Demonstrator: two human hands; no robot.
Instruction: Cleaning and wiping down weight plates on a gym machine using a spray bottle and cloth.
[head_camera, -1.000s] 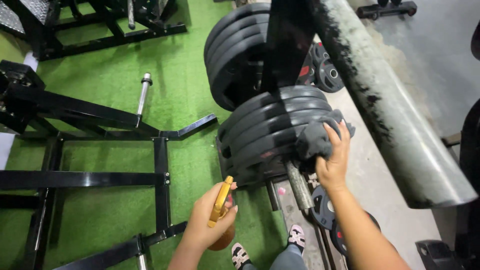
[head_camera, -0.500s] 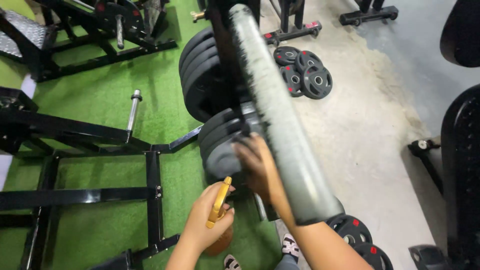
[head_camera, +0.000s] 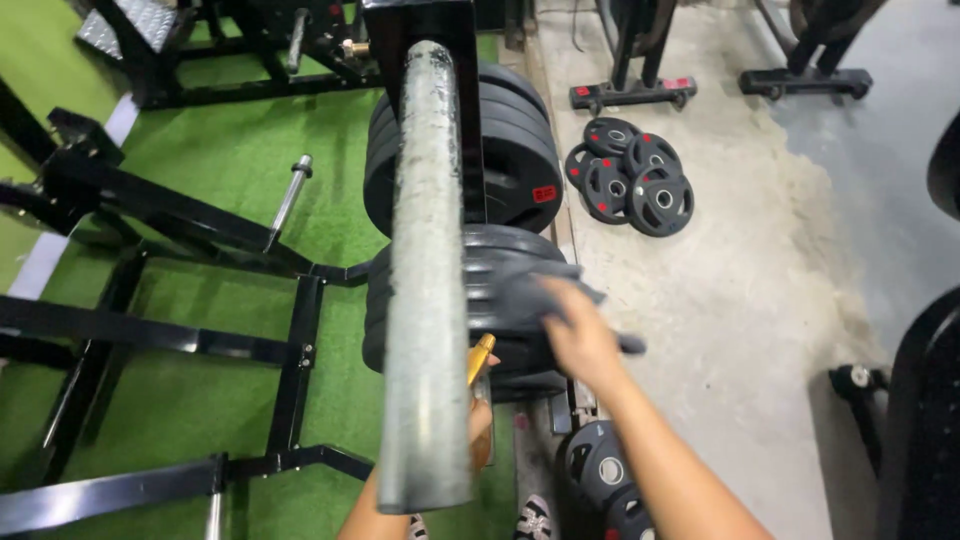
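Observation:
My right hand (head_camera: 578, 335) presses a dark grey cloth (head_camera: 535, 296) against the near stack of black weight plates (head_camera: 500, 262) on a rack. My left hand (head_camera: 480, 420) holds a spray bottle with a gold trigger (head_camera: 480, 358); most of that hand is hidden behind a worn grey bar (head_camera: 425, 270) that runs toward me through the middle of the view. A second stack of black plates (head_camera: 515, 150) sits just beyond the first.
Black machine frames (head_camera: 200, 340) lie on green turf at the left, with a steel peg (head_camera: 290, 195) sticking up. Several small black plates (head_camera: 630, 180) lie on the concrete floor at the right, more by my feet (head_camera: 600, 470). A black padded piece (head_camera: 925, 420) stands at the right edge.
The view has swung, so the grey bar now stands upright in the middle and covers my left hand. My right hand with the cloth has shifted to the right side of the near plate stack.

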